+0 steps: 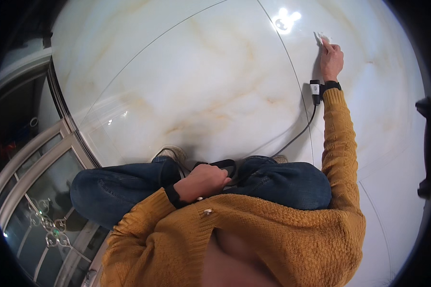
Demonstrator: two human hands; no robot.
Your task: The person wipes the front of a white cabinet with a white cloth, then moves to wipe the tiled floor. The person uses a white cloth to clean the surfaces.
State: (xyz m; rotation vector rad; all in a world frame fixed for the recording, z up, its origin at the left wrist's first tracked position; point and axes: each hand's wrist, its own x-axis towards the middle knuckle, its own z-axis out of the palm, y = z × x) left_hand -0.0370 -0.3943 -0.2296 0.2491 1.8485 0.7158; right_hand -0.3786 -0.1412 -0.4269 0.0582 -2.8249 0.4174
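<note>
At the upper right, my right hand (332, 61) reaches far out and presses a crumpled white tissue (322, 37) against the glossy marble-patterned tile floor (208, 82). The tissue sits pinched at the fingertips, partly covered by them. A black band with a device (315, 92) is on the right wrist, and a black cable (297, 138) runs from it towards my lap. My left hand (203, 182) rests in my lap between the bent knees, fingers curled. Beside its knuckles lies a looped black strap (225, 164); whether the fingers grip it is hidden.
A framed glass door (50, 201) with metal scrollwork stands on the left, beside a dark threshold track (59, 91). My shoes (170, 153) are on the floor under my knees. A dark object (428, 147) stands at the right rim. Lamp light reflects off the tiles.
</note>
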